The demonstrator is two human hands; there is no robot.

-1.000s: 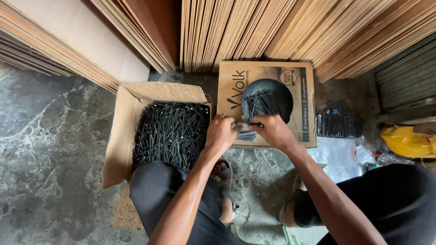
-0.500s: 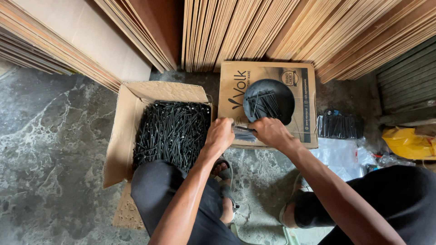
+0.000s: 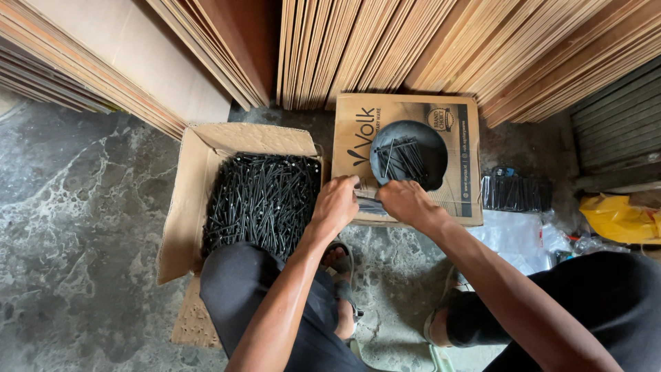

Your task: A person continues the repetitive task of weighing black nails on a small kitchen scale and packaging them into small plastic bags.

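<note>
Since the earlier frame both hands had drawn slightly toward the person, from over the dish down to the near edge of the closed box, carrying the bundle with them. The left hand (image 3: pixel 335 204) was curled shut on one end of a small bundle of black nails (image 3: pixel 370 204), and the right hand (image 3: pixel 406 202) gripped the other end, fingers closed around it. The bundle lay level between the two hands, just over the near edge of the closed box (image 3: pixel 407 157). On that box sat a dark round dish (image 3: pixel 409 154) with a few loose nails (image 3: pixel 401 158) in it. To the left stood an open carton (image 3: pixel 255 189) filled with black nails, touching the closed box at its corner. A clear packet of nails (image 3: pixel 516 192) lay on the floor to the right, apart from the box. Wooden boards (image 3: pixel 441 48) leaned upright behind both boxes. The person squatted on a mottled grey floor (image 3: pixel 76 234), a sandalled foot (image 3: pixel 339 265) showing below the left hand.
</note>
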